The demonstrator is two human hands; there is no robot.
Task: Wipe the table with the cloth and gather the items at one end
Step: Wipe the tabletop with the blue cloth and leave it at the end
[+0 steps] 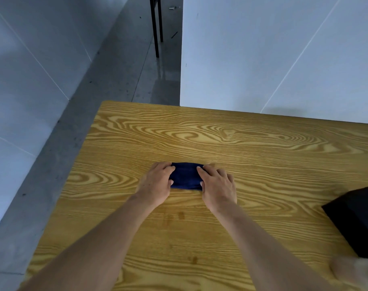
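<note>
We press our left hand (158, 181) and right hand (217, 184), fingers spread flat, on either end of the folded cloth (186, 176) mid-table (242, 143), a black box (355, 219) at four o'clock.

Wood-grain table (252, 143): folded dark blue cloth (185, 175) mid-top, black box (355, 219) at right edge

Place: bare, unfurnished-looking indoor room, exact kind unclear.
Table (200, 133): yellow wood-grain top, under the fingers.
Walls (273, 49): plain white panels, beyond the fingertips.
Floor (120, 80): grey concrete, left of them.
Black metal legs (155, 28): far ahead.
</note>
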